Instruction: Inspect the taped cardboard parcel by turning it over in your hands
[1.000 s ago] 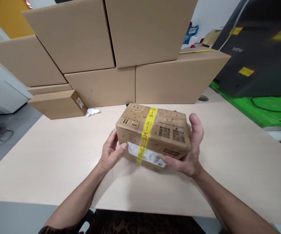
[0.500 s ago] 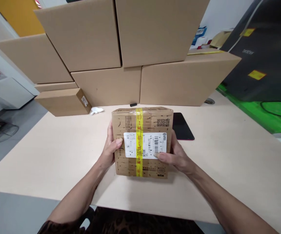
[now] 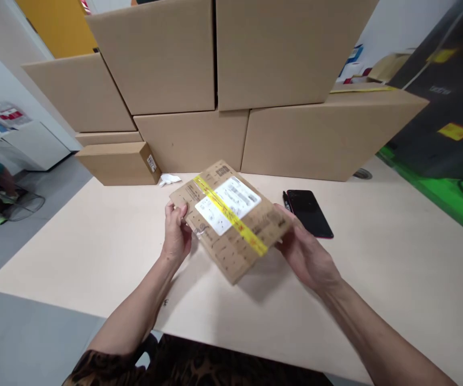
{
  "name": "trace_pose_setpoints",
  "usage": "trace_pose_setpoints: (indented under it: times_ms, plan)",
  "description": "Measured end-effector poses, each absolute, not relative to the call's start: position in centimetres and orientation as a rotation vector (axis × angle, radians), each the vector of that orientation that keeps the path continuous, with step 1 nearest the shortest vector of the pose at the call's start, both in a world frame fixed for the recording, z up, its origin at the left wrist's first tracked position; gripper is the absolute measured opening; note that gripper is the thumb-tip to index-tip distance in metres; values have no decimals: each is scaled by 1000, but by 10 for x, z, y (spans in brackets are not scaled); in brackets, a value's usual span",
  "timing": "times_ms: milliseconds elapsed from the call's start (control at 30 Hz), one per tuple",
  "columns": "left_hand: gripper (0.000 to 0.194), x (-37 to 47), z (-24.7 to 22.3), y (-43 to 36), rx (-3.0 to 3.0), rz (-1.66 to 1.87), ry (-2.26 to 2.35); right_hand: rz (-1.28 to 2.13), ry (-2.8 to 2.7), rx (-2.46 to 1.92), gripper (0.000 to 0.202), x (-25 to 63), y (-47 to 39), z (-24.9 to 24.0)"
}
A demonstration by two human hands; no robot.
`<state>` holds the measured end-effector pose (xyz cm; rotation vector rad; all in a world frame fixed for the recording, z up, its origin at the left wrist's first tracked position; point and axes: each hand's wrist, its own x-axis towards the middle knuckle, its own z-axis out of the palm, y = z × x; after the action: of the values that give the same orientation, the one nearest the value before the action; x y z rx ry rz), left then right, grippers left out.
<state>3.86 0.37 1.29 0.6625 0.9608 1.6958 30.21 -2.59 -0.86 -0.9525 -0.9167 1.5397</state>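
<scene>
Between my two hands I have the taped parcel [image 3: 231, 225], its labelled face turned up: my left hand [image 3: 177, 230] pinches one corner, and my right hand [image 3: 306, 252] grips the opposite corner. Just beyond my right hand, the phone [image 3: 310, 213] and marker [image 3: 286, 200] lie on the table [image 3: 114, 241].

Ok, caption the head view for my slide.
Left hand and right hand hold a tilted, taped carton over the pale table.

1. Parcel [image 3: 224, 256]: matt brown cardboard
2. Tape [image 3: 227, 213]: smooth yellow plastic, faintly glossy
3. Label [image 3: 239, 196]: smooth white paper
4. Large boxes [image 3: 155, 64]: plain, smooth, matt cardboard
5. Table [image 3: 114, 241]: smooth, pale, wood-like surface
6. Phone [image 3: 310, 212]: glossy black screen
7. Scrap [image 3: 170, 179]: crumpled, white, paper-like
</scene>
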Motion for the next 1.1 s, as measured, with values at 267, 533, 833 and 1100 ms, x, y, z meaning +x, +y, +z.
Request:
trace_pose_setpoints:
  times_ms: [267,533,833,1100]
  plan:
    - [67,55,5,-6,838,1518,1179,1327,-558,-901,43,307,-2,-20]
    - [64,55,-3,-8,898,1359,1131,1177,-573,-948,42,322,15,-31]
    - [63,49,-16,-5,1258,1414,903,1077,-771,-862,41,312,9,-27]
    - [58,44,-8,-3,1282,1380,892,1055,-974,-784,45,305,5,-20]
